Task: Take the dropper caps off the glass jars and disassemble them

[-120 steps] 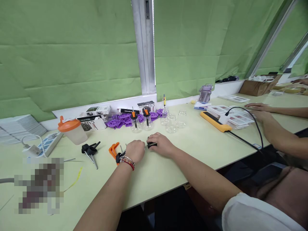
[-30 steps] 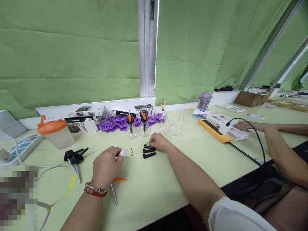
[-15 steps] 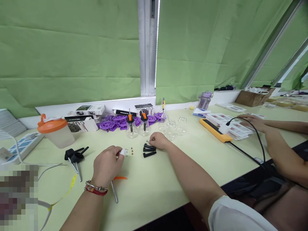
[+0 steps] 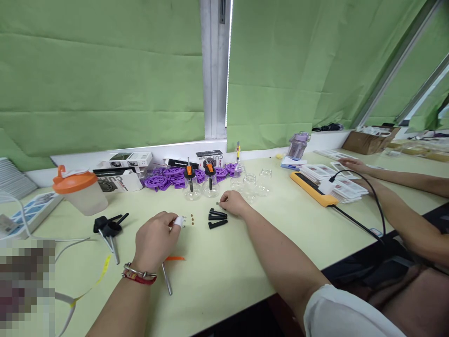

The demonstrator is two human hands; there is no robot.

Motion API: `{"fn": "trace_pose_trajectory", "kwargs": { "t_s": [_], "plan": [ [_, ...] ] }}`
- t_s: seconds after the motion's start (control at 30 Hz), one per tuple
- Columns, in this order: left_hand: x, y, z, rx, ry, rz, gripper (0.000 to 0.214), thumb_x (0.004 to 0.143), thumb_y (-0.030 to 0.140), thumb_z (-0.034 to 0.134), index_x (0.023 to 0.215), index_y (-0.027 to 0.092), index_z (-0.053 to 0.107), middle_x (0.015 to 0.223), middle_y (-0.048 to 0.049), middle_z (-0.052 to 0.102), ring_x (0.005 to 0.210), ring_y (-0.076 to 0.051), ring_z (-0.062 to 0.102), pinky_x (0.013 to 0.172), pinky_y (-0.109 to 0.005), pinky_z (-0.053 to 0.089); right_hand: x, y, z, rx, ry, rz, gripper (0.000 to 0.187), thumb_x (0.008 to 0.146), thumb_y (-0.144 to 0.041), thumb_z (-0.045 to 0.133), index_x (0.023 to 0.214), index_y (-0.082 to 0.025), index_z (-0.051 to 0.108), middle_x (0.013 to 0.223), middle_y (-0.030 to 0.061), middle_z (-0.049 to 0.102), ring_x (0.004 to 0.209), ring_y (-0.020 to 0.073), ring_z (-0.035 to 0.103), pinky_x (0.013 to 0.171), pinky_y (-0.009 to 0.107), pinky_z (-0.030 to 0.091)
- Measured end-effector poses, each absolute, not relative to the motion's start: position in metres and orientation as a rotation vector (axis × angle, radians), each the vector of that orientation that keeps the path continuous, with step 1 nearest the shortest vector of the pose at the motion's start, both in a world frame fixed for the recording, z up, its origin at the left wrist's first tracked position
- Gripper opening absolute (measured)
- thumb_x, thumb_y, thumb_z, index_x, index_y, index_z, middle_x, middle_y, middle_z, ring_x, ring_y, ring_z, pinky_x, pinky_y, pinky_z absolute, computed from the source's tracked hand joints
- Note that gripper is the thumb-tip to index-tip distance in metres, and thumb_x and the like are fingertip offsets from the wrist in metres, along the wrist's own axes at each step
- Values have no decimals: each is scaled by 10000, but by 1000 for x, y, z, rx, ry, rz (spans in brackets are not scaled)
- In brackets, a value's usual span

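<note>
My left hand (image 4: 156,239) rests low over the table with curled fingers, a white cover on one fingertip. Whatever lies inside those fingers is hidden. Beside its wrist, an orange strip (image 4: 175,258) and a metal tube (image 4: 167,279) stick out from underneath. Small brass-coloured pieces (image 4: 192,219) lie just right of the covered fingertip, with tiny pale pieces (image 4: 184,221) right at it. My right hand (image 4: 234,204) pinches at a small silvery part (image 4: 218,203), too small to identify. Close below it lie several black lever-shaped pieces (image 4: 218,217).
Two glass bottles with black-and-orange tops (image 4: 191,189) stand ahead, near purple wheel-like parts (image 4: 157,182) and clear glass bottles (image 4: 249,187). Black pieces with metal tubes (image 4: 111,229) and an orange-lidded cup (image 4: 82,196) sit left. A yellow-edged power strip (image 4: 312,189) and another person's hands (image 4: 354,164) are right.
My right hand has shifted slightly, with the silvery part now at its fingertips. My left hand stays almost still. The other person's hand has moved left over the papers.
</note>
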State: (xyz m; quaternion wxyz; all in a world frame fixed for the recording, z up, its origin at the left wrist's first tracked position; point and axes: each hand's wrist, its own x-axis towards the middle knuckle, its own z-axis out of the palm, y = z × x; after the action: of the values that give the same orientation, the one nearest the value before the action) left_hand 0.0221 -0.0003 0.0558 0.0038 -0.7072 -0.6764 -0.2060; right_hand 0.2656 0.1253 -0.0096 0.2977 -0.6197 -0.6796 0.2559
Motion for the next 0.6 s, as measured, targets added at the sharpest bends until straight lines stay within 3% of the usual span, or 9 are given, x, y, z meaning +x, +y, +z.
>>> {"fn": "trace_pose_trajectory", "kwargs": {
  "t_s": [0.33, 0.6],
  "plan": [
    [23, 1, 56, -2219, -2135, -601, 309, 853, 348, 396, 805, 241, 682, 881, -12, 699, 754, -183, 617, 586, -273, 384, 269, 121, -2, -1665, -1823, 728, 56, 642, -125, 700, 670, -165, 672, 762, 47, 682, 662, 139, 572, 562, 224, 417],
    [24, 0, 58, -2224, -2168, -568, 312, 860, 352, 383, 821, 242, 672, 902, -13, 698, 792, -193, 619, 604, -274, 392, 270, 119, 1, -1714, -1870, 722, 98, 638, -170, 735, 614, -174, 640, 705, 49, 674, 629, 144, 575, 542, 229, 405]
  ]
}}
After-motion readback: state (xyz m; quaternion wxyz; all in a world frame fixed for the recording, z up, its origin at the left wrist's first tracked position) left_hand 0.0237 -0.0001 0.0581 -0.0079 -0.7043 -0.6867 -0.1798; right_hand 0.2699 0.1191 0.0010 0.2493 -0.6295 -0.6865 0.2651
